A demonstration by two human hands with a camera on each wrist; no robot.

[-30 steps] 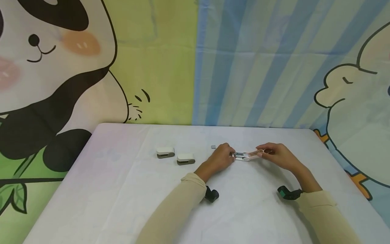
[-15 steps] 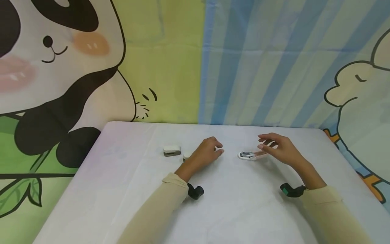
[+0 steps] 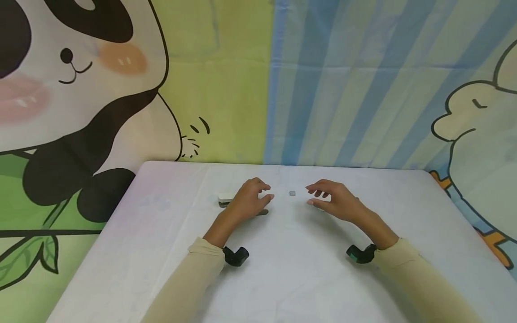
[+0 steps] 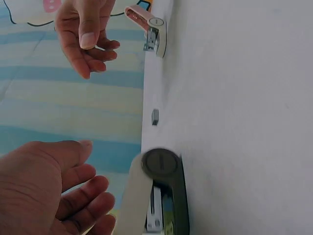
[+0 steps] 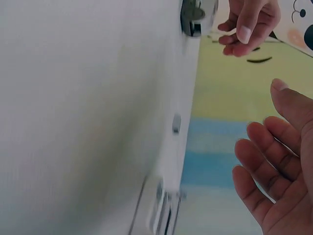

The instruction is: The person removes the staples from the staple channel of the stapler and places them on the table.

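My left hand (image 3: 251, 199) hovers with relaxed fingers, holding nothing, over a white and grey stapler (image 4: 161, 166). In the head view this hand mostly covers that stapler. My right hand (image 3: 337, 200) is also off the table with loosely bent fingers and nothing in them. Below it, mostly hidden in the head view, lies a white stapler (image 4: 155, 38) with its pinkish top swung open and its metal staple channel exposed. Between the two hands sits a small grey block, which looks like a strip of staples (image 3: 292, 193).
Another white and grey stapler (image 3: 225, 198) stands at the left, partly behind the left hand. Everything lies on a white-covered table (image 3: 299, 269), its back edge against a printed cloth (image 3: 226, 89). Black wrist cameras (image 3: 236, 256) hang below both wrists.
Both hands have let go of the opened stapler, which stays on the table. The left hand has moved left over another stapler; the right hand has moved left, and the grey strip shows between them.
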